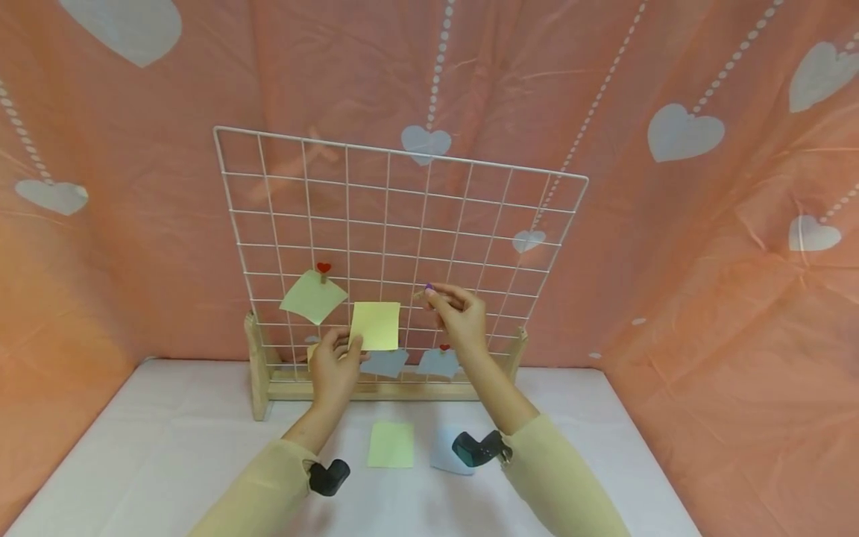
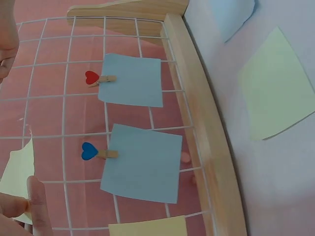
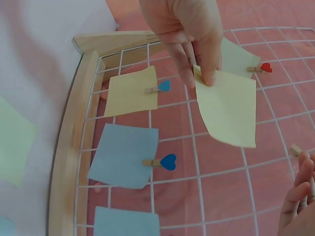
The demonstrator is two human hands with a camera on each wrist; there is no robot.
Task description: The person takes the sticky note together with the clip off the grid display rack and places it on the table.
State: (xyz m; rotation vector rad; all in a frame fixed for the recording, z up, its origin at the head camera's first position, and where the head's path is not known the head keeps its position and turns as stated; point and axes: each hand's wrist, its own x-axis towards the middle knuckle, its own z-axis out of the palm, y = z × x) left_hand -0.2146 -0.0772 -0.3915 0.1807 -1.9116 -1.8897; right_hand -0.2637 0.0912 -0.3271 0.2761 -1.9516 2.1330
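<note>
My left hand [image 1: 335,365] pinches a yellow sticky note [image 1: 376,326] by its lower left part, holding it up before a white wire grid [image 1: 403,186]. To the right of that note, my right hand [image 1: 463,317] pinches a small wooden clothespin [image 3: 295,150] between thumb and fingertips; a bit of purple shows at its end in the head view. A pale green note [image 1: 313,297] hangs on the grid from a red-heart clothespin [image 1: 323,270]. Lower down, clothespins hold two blue notes, the nearer one [image 2: 142,162] and the farther one [image 2: 130,81], and another yellow note [image 3: 130,91].
The grid stands in a wooden base [image 1: 376,391] on a white table [image 1: 168,425]. In front of it lie green notes [image 1: 391,445] and blue notes [image 1: 443,459], the blue partly behind the right wrist camera. A pink curtain [image 1: 537,89] with hearts hangs behind.
</note>
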